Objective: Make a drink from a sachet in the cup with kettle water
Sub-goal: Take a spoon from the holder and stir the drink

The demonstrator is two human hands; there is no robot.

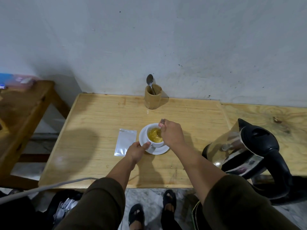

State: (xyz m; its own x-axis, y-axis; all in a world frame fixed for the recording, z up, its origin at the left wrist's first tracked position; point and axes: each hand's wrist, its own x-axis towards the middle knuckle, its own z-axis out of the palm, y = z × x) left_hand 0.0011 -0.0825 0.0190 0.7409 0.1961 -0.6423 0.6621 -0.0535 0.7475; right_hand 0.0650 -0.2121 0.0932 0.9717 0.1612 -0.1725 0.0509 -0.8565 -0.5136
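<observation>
A white cup (152,128) of yellow liquid stands on a white saucer (143,138) in the middle of the wooden table. My right hand (172,134) is closed on a metal spoon (162,121) whose bowl dips into the liquid. My left hand (137,151) pinches the cup's handle at its near side. A silver sachet (125,141) lies flat just left of the saucer. The steel and black kettle (245,146) stands at the right, its spout pointing toward the cup.
A tan holder (152,98) with a second spoon (150,82) stands at the wall behind the cup. A grey cable (43,188) crosses the near left edge. A wooden bench (21,113) is at the left. A bag of sachets (64,208) lies on the floor.
</observation>
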